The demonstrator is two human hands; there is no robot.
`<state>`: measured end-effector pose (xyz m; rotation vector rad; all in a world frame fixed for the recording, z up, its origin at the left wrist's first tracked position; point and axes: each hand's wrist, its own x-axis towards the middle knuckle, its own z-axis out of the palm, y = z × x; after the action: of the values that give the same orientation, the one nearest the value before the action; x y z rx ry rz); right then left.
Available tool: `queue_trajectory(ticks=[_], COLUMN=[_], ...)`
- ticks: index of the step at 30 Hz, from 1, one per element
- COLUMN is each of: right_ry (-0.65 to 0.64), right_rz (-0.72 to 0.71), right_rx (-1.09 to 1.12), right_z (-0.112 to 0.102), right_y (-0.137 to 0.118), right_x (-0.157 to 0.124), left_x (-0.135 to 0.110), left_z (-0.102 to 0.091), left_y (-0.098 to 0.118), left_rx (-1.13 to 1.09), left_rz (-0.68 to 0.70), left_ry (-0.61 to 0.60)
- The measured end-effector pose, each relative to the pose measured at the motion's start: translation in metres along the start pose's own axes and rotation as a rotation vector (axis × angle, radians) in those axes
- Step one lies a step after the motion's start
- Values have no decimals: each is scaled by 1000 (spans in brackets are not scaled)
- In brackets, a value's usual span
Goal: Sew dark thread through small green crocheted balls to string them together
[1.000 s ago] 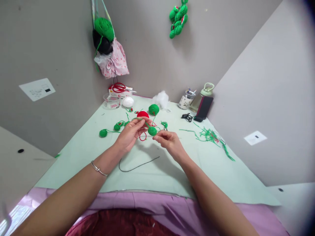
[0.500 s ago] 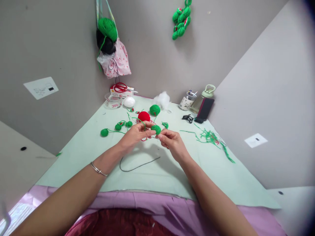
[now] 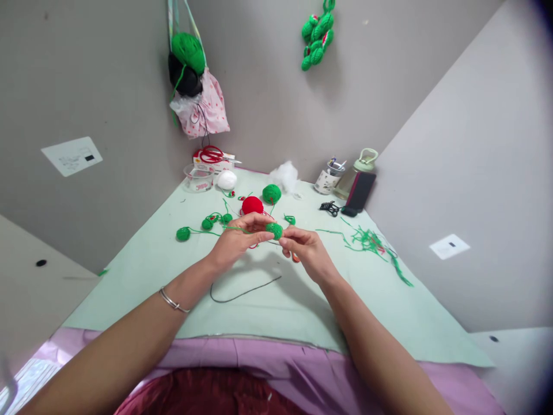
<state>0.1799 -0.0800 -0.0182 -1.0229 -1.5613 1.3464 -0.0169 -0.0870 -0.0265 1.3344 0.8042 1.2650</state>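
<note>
- Green crocheted piece [image 3: 275, 231]: small, rounded; raised above the counter [image 3: 389, 311], btwn the two sets of fingertips, approx. centre of view.
- L. hand [image 3: 235, 239]: thumb & index close on the piece's L. side; the thumb lies along the near L. edge, w/ the other fingers [image 3: 254, 220] extended above & behind. Spacing narrow, i.e. the piece's width; piece held at the tips, clear of the palm.
- R. hand [image 3: 308, 251]: thumb & index drawn narrow at the piece's R. edge, tips at or just beside it; can't tell if they grip the piece or only touch it.
- Orange item [image 3: 296, 257]: just below the R. fingers, partly hidden; type unclear.
- Green strand [image 3: 237, 229]: runs across the L. hand toward the piece.
- Beyond the hands: red yarn ball [image 3: 253, 205], nearest; green yarn ball [image 3: 272, 194] behind it, to the R.; white stuffing [image 3: 286, 176] farther back.
- L. of the hands: small green balls, incl. one [image 3: 183, 233] w/ its yarn tail, well apart from the fingers.
- R. of the hands: tangle of yarn scraps [image 3: 369, 239], mostly green, w/ a little red; black clip [image 3: 329, 208] farther back.
- Near side: dark cord [image 3: 246, 295], curved, flat on the counter, below the hands in view.
</note>
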Motion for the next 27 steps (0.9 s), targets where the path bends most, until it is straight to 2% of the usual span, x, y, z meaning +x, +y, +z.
queue_trajectory(ticks=[7,11,16,19,23,27], right_ry=[25,14,-21,47,203,207], right_rz=[20,15,6,8,-35,-42], right_rx=[80,33,-58,-135,-144,-123], right_z=[-1,-2,-4,-10,-23,-29], right_y=[8,6,3,8,15,17], right_x=[3,3,5,10,18,20], left_x=[-5,-7,-6,-4,2,6], left_z=[9,11,11,7,-1,-6], left_y=[-1,-2,-4,-14,-38,-50], left_rx=[4,-28,-1,87,276,277], left_rz=[96,120,123,57,-190,-216], left_ry=[-3,-34,-4,-37,-208,-227])
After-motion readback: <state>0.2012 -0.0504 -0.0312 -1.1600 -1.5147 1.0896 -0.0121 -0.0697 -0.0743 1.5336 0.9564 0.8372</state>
